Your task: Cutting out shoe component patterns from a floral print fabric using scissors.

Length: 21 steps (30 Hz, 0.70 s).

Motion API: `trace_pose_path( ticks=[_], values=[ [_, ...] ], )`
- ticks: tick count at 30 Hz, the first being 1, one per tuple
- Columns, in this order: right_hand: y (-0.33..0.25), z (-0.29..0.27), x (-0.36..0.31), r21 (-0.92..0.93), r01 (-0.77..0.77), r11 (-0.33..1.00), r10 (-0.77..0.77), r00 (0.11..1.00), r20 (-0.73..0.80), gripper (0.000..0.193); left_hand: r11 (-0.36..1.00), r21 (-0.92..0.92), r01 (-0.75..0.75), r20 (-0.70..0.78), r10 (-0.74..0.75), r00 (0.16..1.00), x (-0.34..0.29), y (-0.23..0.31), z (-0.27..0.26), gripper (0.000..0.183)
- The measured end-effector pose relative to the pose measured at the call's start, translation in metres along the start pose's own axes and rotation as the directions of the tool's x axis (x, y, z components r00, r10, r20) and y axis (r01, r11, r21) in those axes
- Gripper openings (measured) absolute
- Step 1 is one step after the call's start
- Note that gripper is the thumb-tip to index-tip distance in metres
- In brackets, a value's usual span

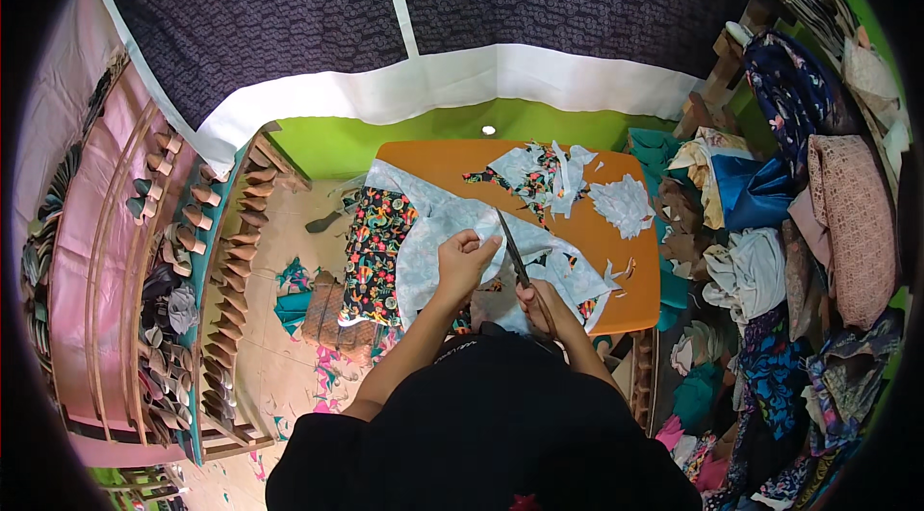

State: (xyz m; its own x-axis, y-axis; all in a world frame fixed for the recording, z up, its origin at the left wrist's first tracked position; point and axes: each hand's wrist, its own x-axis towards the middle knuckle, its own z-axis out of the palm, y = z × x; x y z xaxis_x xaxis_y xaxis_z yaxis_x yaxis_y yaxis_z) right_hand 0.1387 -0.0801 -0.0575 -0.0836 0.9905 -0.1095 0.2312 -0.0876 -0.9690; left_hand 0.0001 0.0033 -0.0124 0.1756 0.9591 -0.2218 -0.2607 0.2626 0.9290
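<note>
My right hand (541,307) is closed around the handles of a large pair of dark scissors (516,253). Their long blades point away from me over the fabric. Close to the blade tips, on the left, my left hand (466,259) pinches the edge of a pale-backed piece of fabric (433,232). This cloth lies over the left and near part of the orange table (630,251). Where it folds, its dark side with a bright floral print (375,256) shows and hangs past the table's left edge. My body hides the near part of the cloth.
Cut fabric scraps (549,174) lie across the table's far side, with a pale heap (624,207) at the right. Rolls and piles of cloth (751,270) crowd the right. Racks of shoe forms (231,294) stand left. Scraps litter the floor (269,319). A dark curtain (289,20) hangs beyond.
</note>
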Motion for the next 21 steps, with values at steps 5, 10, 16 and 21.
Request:
trace_pose_path(
  ticks=[5, 10, 16, 21],
  values=[
    [-0.013, -0.001, 0.0, -0.03, -0.012, 0.999, 0.012, 1.0, -0.012, 0.037, 0.999, -0.024, 0.024, -0.002, -0.024, 1.0, 0.001, 0.003, -0.001, 0.014],
    [-0.002, 0.0, 0.0, -0.031, 0.018, 0.999, -0.019, 1.0, -0.009, 0.039, 0.998, 0.023, 0.051, 0.054, -0.052, 0.997, 0.003, 0.004, -0.008, 0.012],
    [0.0, 0.001, -0.004, 0.047, 0.001, 0.999, -0.003, 0.999, 0.039, 0.046, 0.99, -0.126, 0.07, 0.062, -0.063, 0.996, 0.005, 0.001, -0.012, 0.011],
    [0.0, 0.003, -0.005, 0.099, -0.113, 0.989, 0.104, 0.99, 0.097, 0.064, 0.986, -0.162, 0.024, 0.026, -0.02, 0.999, 0.009, -0.009, -0.018, 0.011]
  ],
)
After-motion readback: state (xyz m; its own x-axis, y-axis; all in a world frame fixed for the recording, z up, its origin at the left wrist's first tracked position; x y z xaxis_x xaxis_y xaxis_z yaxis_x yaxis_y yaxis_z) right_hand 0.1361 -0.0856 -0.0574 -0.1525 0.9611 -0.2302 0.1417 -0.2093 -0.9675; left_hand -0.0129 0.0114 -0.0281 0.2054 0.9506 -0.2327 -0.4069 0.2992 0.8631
